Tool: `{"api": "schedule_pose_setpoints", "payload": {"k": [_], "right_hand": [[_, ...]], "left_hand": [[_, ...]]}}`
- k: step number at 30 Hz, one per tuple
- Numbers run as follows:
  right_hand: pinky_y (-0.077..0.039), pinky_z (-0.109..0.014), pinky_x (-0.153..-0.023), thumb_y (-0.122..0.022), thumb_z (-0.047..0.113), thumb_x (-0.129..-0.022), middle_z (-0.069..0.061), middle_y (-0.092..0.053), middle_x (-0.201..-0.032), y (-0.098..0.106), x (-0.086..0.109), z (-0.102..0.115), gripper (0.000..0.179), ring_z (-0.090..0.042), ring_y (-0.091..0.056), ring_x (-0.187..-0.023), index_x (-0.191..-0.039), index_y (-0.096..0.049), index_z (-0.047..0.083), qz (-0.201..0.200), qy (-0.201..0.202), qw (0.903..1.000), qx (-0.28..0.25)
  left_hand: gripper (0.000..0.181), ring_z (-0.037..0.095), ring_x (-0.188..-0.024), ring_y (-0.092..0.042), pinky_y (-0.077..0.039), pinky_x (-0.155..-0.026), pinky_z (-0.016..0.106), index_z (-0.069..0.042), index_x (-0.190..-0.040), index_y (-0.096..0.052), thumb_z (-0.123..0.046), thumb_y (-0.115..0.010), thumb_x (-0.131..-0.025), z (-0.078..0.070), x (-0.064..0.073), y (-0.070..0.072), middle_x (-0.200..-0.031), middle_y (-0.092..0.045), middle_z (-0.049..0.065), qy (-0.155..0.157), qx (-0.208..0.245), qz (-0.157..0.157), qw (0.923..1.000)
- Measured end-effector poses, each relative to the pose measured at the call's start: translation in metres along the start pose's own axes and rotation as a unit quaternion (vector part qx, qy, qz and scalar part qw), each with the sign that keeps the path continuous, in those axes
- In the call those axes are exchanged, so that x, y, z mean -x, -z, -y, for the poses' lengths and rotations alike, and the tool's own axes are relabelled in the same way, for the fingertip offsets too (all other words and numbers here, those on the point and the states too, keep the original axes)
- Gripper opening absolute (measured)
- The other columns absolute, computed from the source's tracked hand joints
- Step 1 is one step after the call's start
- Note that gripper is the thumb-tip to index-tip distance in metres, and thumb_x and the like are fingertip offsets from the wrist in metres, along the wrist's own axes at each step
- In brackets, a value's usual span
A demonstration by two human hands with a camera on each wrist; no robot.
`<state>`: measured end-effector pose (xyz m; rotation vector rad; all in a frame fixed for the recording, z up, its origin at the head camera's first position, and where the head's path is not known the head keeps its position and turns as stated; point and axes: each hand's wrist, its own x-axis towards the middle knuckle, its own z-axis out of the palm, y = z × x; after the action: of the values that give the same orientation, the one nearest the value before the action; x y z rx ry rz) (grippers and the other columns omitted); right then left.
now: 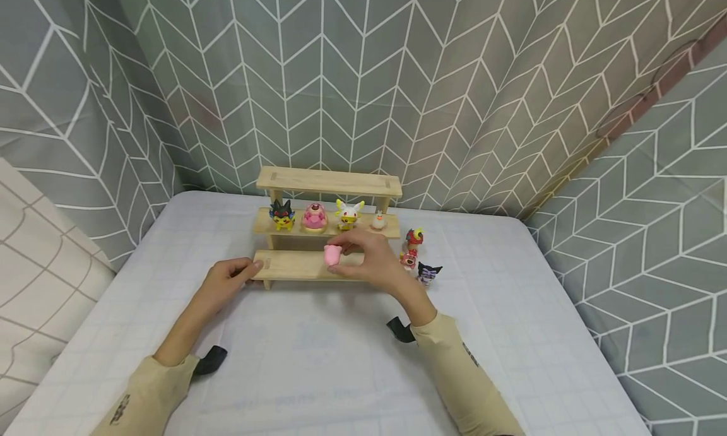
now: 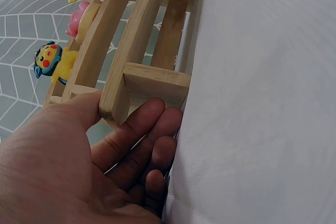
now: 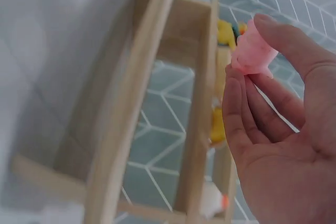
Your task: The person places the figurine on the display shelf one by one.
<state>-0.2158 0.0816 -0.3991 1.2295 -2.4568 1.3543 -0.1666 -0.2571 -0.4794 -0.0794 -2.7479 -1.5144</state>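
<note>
Pink figurine (image 1: 332,254) held over the lowest board (image 1: 295,264)

In the right hand (image 1: 369,256): thumb on one side, fingertips on the other, pinching the pink figurine well clear of the palm. Probably gripped so to keep the bulk of the hand away from the shelf (image 1: 383,204). In the right wrist view, no touch with wood visible.

At the lowest board's left end, the left hand (image 1: 224,279): thumb over the top, fingers curled beneath, pinching the end. Seemingly a brace against sliding or tipping. Exact fingertip contact underneath: cannot tell.

One tier up, on the middle board (image 1: 392,229), left to right: dark-hooded yellow figure (image 1: 282,216), pink-dressed figure (image 1: 315,218), white-hooded yellow figure (image 1: 349,215), small white figure (image 1: 378,221). All upright, spaced in a row, presumably to leave each one visible.

Just right of the shelf, on white cloth (image 1: 318,360): red figure with a yellow top (image 1: 414,237), red-and-white figure (image 1: 407,260), black-eared figure (image 1: 428,273). Close together, perhaps for easy right-hand reach.

Farther up, the top board (image 1: 329,180); behind, a grey curtain (image 1: 352,76) with white zigzag lines.
</note>
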Motion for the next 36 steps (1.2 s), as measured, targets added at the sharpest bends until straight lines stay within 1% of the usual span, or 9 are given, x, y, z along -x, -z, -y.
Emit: {"api": "schedule_pose_setpoints", "payload": {"k": [4,10,14,17,21,23,28,31,36], "right_hand": [[-0.060,-0.033,-0.088,-0.092,0.012,-0.081,-0.006,-0.076,-0.108,-0.018,-0.007,0.003,0.040,-0.019,-0.070,-0.096,-0.117,-0.076,0.006,0.013,0.003,0.9999,0.002],[-0.059,-0.031,-0.087,-0.092,0.014,-0.082,-0.005,-0.076,-0.105,-0.042,-0.019,0.007,0.039,-0.019,-0.071,-0.097,-0.117,-0.076,0.007,0.018,-0.001,0.9996,0.023],[-0.058,-0.029,-0.088,-0.091,0.015,-0.083,-0.005,-0.076,-0.107,-0.057,-0.030,0.011,0.039,-0.020,-0.071,-0.098,-0.118,-0.075,0.007,0.021,-0.005,0.9993,0.030],[-0.058,-0.030,-0.089,-0.091,0.015,-0.083,-0.006,-0.076,-0.109,-0.068,-0.037,0.014,0.039,-0.021,-0.072,-0.098,-0.118,-0.075,0.006,0.018,-0.012,0.9995,0.025],[-0.059,-0.032,-0.091,-0.091,0.012,-0.083,-0.007,-0.076,-0.113,-0.084,-0.044,0.016,0.039,-0.022,-0.074,-0.098,-0.118,-0.075,0.005,0.004,-0.025,0.9995,0.018],[-0.057,-0.030,-0.093,-0.090,0.013,-0.084,-0.006,-0.076,-0.115,-0.092,-0.045,0.015,0.039,-0.020,-0.072,-0.102,-0.119,-0.075,0.006,0.003,-0.029,0.9989,0.035],[-0.049,-0.026,-0.102,-0.088,0.023,-0.089,-0.001,-0.075,-0.122,-0.112,-0.040,0.008,0.041,-0.016,-0.064,-0.115,-0.126,-0.074,0.012,0.017,-0.039,0.9934,0.106],[-0.047,-0.027,-0.104,-0.088,0.025,-0.089,0.000,-0.075,-0.124,-0.116,-0.038,0.005,0.042,-0.015,-0.062,-0.116,-0.127,-0.074,0.014,0.015,-0.047,0.9929,0.108],[-0.047,-0.029,-0.105,-0.088,0.024,-0.089,0.000,-0.074,-0.125,-0.116,-0.038,0.004,0.043,-0.016,-0.062,-0.118,-0.127,-0.073,0.014,0.012,-0.043,0.9934,0.106]], "left_hand": [[0.041,0.013,-0.079,-0.050,-0.040,-0.067,0.026,-0.003,-0.091,-0.069,-0.039,-0.059,-0.109,0.000,0.001,0.001,-0.083,-0.059,0.008,0.000,-0.003,-0.001,1.0000],[0.042,0.011,-0.078,-0.050,-0.040,-0.067,0.026,-0.003,-0.092,-0.069,-0.039,-0.060,-0.109,-0.001,0.002,0.002,-0.083,-0.060,0.007,0.002,0.001,-0.005,1.0000],[0.041,0.012,-0.080,-0.051,-0.041,-0.068,0.026,-0.002,-0.094,-0.071,-0.040,-0.060,-0.108,-0.001,0.002,0.004,-0.085,-0.061,0.007,0.005,0.000,-0.006,1.0000],[0.042,0.012,-0.082,-0.052,-0.042,-0.070,0.025,-0.002,-0.095,-0.071,-0.040,-0.061,-0.108,-0.001,0.002,0.004,-0.086,-0.062,0.008,0.008,-0.002,-0.006,0.9999],[0.042,0.012,-0.082,-0.052,-0.042,-0.070,0.026,-0.001,-0.095,-0.071,-0.040,-0.061,-0.108,0.000,0.001,0.004,-0.086,-0.062,0.008,0.008,0.000,-0.004,1.0000],[0.042,0.012,-0.082,-0.052,-0.042,-0.070,0.026,-0.001,-0.094,-0.070,-0.039,-0.061,-0.108,0.001,0.001,0.003,-0.085,-0.061,0.008,0.006,0.003,-0.004,1.0000],[0.041,0.012,-0.080,-0.052,-0.042,-0.069,0.025,-0.001,-0.091,-0.070,-0.038,-0.062,-0.108,0.000,0.001,0.002,-0.082,-0.060,0.007,-0.002,0.016,-0.003,0.9999],[0.041,0.011,-0.078,-0.050,-0.040,-0.067,0.026,-0.001,-0.090,-0.068,-0.038,-0.062,-0.107,0.000,0.000,0.001,-0.080,-0.057,0.005,-0.004,0.019,0.001,0.9998],[0.040,0.010,-0.077,-0.049,-0.039,-0.065,0.026,-0.002,-0.090,-0.068,-0.037,-0.062,-0.108,0.001,-0.001,0.001,-0.079,-0.056,0.004,-0.008,0.016,0.000,0.9998]]}}
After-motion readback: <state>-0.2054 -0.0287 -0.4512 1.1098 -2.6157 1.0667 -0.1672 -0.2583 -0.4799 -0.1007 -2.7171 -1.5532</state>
